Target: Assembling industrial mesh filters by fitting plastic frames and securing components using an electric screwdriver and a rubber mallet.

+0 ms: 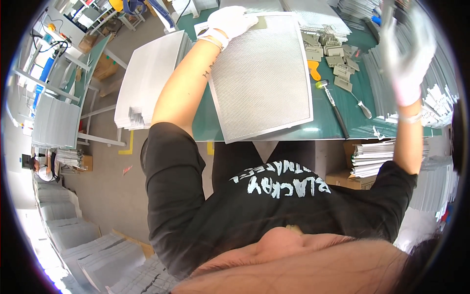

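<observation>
A person in a black short-sleeved shirt is leaning over a green table. The left hand, in a white glove, is pressing flat on the far edge of a large rectangular silver metal mesh panel; its grip is open, fingers spread on the mesh rather than clamped. The panel is lying flat on the table, its near corner reaching the table's near edge. The right hand, also in a white glove, is hanging in the air above the right side of the table, blurred, fingers apart and holding nothing. Between the 2 hands are lying a pile of small grey plastic clips and a black-handled mallet. A stack of similar mesh panels is resting left of the table.
</observation>
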